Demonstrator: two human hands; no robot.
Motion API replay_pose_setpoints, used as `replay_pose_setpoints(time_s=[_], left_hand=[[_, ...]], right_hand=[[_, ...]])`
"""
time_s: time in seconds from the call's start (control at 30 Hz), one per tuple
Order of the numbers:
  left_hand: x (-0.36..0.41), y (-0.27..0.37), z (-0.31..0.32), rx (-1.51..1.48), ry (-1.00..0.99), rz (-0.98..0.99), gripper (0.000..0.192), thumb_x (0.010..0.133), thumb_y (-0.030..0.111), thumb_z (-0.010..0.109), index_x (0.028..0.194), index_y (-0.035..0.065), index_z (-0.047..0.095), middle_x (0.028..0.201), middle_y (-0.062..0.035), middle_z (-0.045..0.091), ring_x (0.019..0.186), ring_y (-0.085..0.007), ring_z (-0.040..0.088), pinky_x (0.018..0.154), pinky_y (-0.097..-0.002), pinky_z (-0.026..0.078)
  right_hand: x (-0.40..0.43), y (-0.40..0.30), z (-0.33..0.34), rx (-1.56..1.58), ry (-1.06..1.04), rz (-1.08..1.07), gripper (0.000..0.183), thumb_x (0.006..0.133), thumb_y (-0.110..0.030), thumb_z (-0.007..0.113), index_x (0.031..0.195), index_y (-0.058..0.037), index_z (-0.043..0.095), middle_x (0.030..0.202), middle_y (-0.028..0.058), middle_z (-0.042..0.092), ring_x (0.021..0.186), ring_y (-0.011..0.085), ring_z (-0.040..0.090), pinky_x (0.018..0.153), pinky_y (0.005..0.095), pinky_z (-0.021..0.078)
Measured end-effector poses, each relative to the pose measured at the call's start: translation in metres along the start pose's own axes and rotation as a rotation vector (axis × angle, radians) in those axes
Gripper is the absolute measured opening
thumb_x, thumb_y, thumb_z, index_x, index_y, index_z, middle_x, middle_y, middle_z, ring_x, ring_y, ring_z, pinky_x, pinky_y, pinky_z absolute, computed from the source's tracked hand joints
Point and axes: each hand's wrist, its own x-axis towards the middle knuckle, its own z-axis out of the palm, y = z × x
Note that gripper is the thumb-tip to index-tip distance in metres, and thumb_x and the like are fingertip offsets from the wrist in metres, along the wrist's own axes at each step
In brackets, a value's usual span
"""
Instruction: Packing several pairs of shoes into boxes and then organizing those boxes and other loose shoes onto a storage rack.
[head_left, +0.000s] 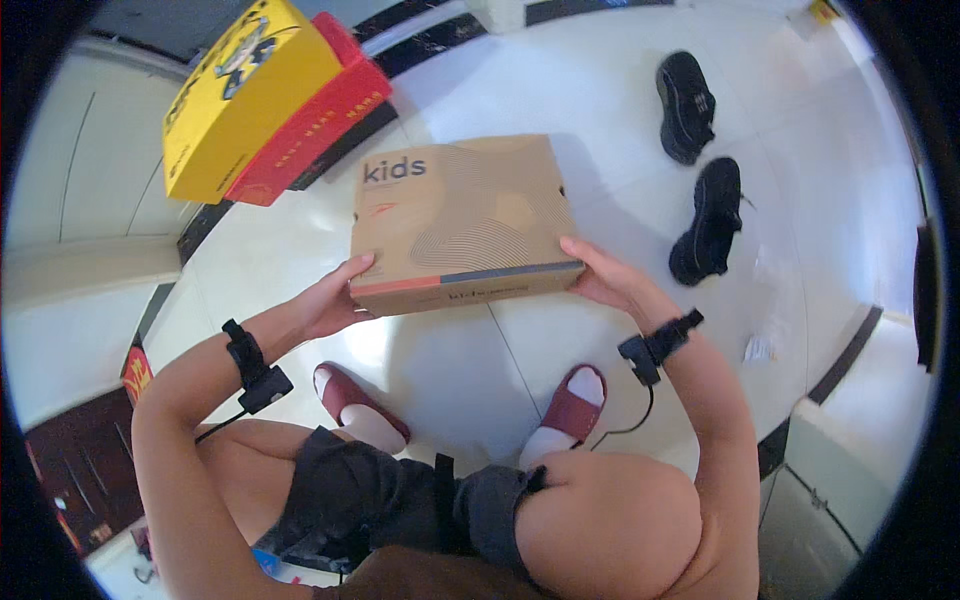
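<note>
A brown cardboard shoebox (465, 210) with printed curved lines and the word "kids" is held in front of me by both hands. My left hand (337, 296) grips its near left corner, thumb on the lid. At the near right corner, my right hand (604, 274) clasps the box the same way. The lid looks closed, so whatever is inside is hidden. To the right of the box, a pair of black shoes, one farther (684, 109) and one nearer (709, 221), lies on the floor.
Left of the box, a yellow box (247, 97) rests on a red box (315, 135), with a dark one underneath. My feet in maroon slippers (574, 405) are on the pale tiled floor (465, 375). A small white wrapper (760, 349) lies at right. Wrist straps trail black cables.
</note>
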Motion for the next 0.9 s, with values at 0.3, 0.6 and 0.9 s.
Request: replay_pose_setpoints(time_s=[0.3, 0.6, 0.9], left_hand=[[-0.123, 0.106, 0.043, 0.216, 0.229, 0.387, 0.079, 0.086, 0.061, 0.056, 0.144, 0.0128, 0.033, 0.141, -0.0107, 0.046, 0.128, -0.0259, 0.046, 0.102, -0.0512, 0.04], [-0.195, 0.194, -0.075, -0.168, 0.367, 0.763, 0.066, 0.093, 0.062, 0.04, 0.142, 0.0188, 0.04, 0.142, -0.0106, 0.043, 0.128, -0.028, 0.044, 0.098, -0.0516, 0.043], [-0.229, 0.237, -0.311, 0.128, 0.862, 0.552, 0.067, 0.094, 0.06, 0.042, 0.136, 0.007, 0.045, 0.134, -0.008, 0.052, 0.122, -0.024, 0.051, 0.1, -0.0453, 0.044]], right_hand=[[-0.027, -0.104, 0.076, -0.176, -0.018, -0.34, 0.065, 0.1, -0.044, 0.045, 0.148, -0.0039, 0.026, 0.147, 0.0106, 0.039, 0.135, 0.0249, 0.039, 0.113, 0.0433, 0.0304], [-0.044, -0.211, 0.061, -0.594, 0.432, -0.722, 0.046, 0.102, -0.034, 0.046, 0.131, 0.0013, 0.051, 0.13, 0.012, 0.056, 0.112, 0.0235, 0.06, 0.095, 0.0319, 0.0462], [-0.178, -0.19, -0.17, -0.904, 0.871, -0.084, 0.034, 0.091, -0.03, 0.06, 0.111, -0.0033, 0.061, 0.093, 0.0081, 0.069, 0.082, 0.0175, 0.066, 0.071, 0.0343, 0.0533]])
